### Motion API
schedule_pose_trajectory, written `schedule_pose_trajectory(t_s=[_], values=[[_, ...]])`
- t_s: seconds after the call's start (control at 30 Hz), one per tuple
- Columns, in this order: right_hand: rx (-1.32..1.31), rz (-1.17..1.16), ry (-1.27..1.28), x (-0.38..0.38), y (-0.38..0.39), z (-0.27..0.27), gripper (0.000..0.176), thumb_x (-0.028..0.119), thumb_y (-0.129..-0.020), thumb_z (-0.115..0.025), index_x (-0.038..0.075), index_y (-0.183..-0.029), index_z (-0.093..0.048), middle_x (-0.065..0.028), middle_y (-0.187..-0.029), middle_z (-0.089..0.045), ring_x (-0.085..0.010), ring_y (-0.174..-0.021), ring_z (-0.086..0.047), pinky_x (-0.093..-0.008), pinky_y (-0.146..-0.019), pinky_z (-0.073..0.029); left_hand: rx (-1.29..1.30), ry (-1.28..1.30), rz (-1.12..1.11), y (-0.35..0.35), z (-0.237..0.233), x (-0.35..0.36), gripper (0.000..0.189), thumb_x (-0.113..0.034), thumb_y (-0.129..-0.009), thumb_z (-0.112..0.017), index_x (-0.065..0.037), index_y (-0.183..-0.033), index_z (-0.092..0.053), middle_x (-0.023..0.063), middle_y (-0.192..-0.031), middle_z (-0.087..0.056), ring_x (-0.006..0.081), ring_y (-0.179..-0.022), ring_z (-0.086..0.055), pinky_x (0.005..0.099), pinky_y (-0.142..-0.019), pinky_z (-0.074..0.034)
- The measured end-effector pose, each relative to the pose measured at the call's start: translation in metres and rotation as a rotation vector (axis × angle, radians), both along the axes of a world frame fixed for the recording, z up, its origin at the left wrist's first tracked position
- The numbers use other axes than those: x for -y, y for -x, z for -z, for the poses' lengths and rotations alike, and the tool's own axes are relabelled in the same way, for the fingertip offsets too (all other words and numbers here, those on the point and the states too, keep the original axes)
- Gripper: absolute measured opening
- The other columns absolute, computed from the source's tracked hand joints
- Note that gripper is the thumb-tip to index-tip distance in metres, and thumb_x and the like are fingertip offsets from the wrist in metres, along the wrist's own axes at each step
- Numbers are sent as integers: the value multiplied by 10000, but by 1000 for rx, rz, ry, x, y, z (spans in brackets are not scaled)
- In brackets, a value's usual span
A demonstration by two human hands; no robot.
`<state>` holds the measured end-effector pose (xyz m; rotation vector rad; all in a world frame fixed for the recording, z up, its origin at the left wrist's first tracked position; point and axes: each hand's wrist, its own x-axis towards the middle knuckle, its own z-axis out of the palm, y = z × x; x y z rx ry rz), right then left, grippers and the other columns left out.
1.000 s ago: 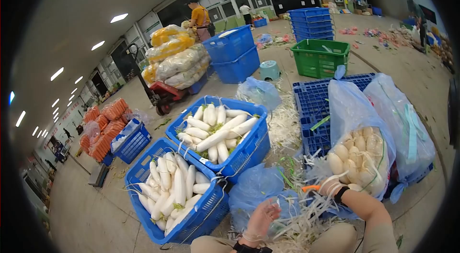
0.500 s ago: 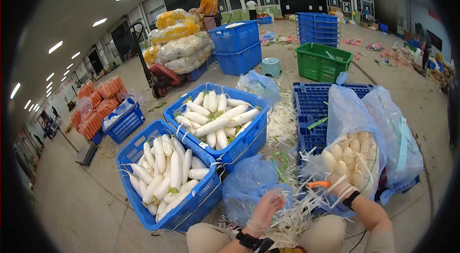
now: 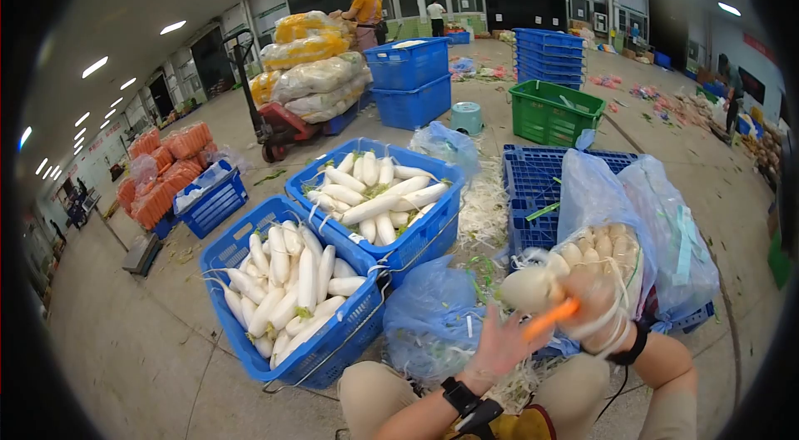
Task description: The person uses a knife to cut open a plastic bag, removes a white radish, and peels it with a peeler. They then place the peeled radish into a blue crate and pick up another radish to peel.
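My right hand (image 3: 593,300), blurred by motion, is at the mouth of a clear blue plastic bag (image 3: 587,190) of peeled white radishes (image 3: 620,247). It appears closed around a blurred white radish (image 3: 531,287) lifted out to the left. From the same hand an orange-handled tool (image 3: 549,319), seemingly a peeler, juts toward my left hand; its blade does not show. My left hand (image 3: 493,350) has its fingers stretched out, holding nothing, close to the tool's tip. Peel strips (image 3: 520,386) lie beneath both hands. Thin gloves seem to cover both.
Two blue crates, a near one (image 3: 218,307) and a far one (image 3: 449,228), hold white radishes at left. A crumpled blue bag (image 3: 429,319) lies beside them. Behind the bags sits a blue pallet (image 3: 520,182). Farther off are a green crate (image 3: 553,111), a teal stool (image 3: 466,117) and a person (image 3: 364,7).
My right hand has pulled a radish leftward out of the bag's mouth, with the orange tool still in it. My left hand has moved slightly right, toward the tool.
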<state>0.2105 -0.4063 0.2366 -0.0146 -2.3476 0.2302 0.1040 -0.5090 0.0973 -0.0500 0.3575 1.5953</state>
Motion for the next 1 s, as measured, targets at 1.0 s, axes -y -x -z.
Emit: schedule_pose_trajectory(t_s=[1.0], values=[[445, -66, 423, 13, 24, 102, 228, 242, -882, -540, 62, -1020, -555, -174, -733, -617, -352, -662, -617, -407, -598, -493, -227, -120, -287, 78, 17, 57, 530, -512, -922, -375, -51, -1134, -529, 130, -979, -626, 250, -858, -629, 398, -738, -537]])
